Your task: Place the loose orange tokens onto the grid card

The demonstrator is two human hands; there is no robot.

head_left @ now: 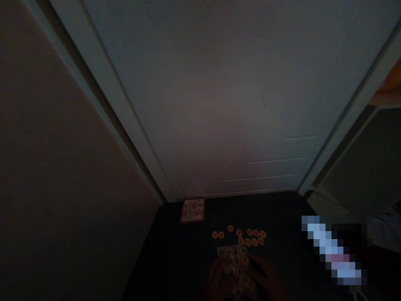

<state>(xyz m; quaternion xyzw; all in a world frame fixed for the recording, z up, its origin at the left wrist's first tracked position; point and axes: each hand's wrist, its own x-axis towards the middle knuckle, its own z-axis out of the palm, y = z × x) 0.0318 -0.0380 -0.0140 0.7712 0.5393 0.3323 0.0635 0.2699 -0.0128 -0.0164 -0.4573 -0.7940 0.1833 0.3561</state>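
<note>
The scene is very dark. At the bottom centre my left hand (219, 276) and my right hand (266, 278) come together around a small game board or card grid (234, 259) on a dark floor. Their fingers curl in at the board's edges, but the darkness hides what they grip. Several round orange tokens (247, 237) lie scattered on the floor just beyond the board. A small box with a printed lid (192, 210) sits farther back, near the door.
A white door (219, 104) with faint heart decorations fills the view ahead, with a plain wall (62, 167) on the left. A blurred bright strip (333, 255) lies at the right. A dark cabinet side (366, 167) stands at the right.
</note>
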